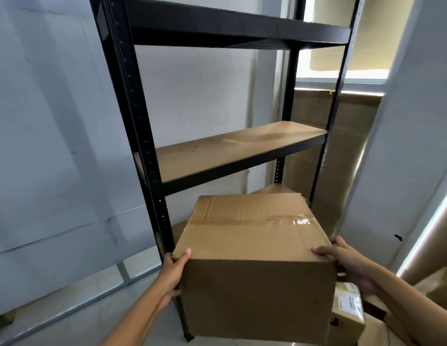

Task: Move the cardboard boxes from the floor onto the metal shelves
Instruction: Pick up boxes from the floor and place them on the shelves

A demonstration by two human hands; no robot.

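Cardboard box [255, 265] at lower centre, clear of the floor, left hand [171, 273] and right hand [349, 265] clasping opposite sides. Keep level; raise onto the wooden shelf [232, 148] mid-frame.

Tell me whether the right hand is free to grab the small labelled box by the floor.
Probably not: the right hand grips the large taped cardboard box, which the left hand shares.

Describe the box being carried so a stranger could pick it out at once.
Start at the black metal shelving unit against the white wall. Directly in front of its lower part, the cardboard box is held between the left hand and right hand. Unlike the labelled box lower right, it has glossy tape across its top.
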